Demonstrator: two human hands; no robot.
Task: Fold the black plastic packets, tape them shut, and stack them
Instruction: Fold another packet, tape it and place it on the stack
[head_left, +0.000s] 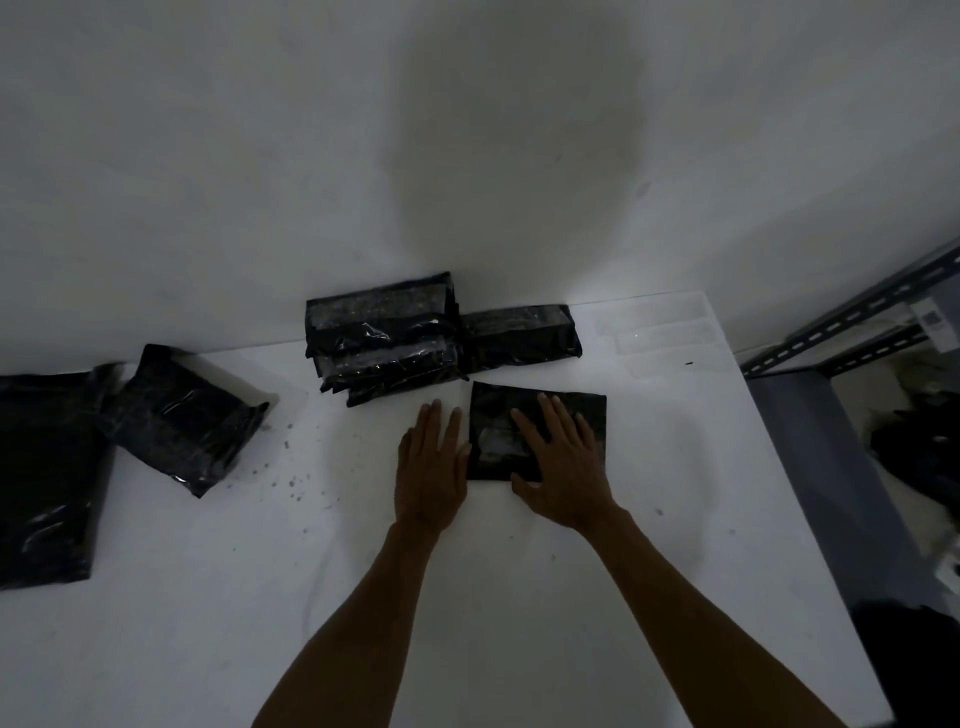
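Presently: folded black packet (587, 415) lay on worktop (467, 597) under right hand (561, 462), fingers spread flat. Left hand (431, 467), flat, fingers together, touched its left edge. Taped stack (384, 338) stood just beyond, leftward.

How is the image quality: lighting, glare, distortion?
Head view: dim, underexposed; a large soft shadow on the wall; glare on the stacked packets; wide-angle distortion slants the shelf rail at right; the packet under the right hand shows little detail.
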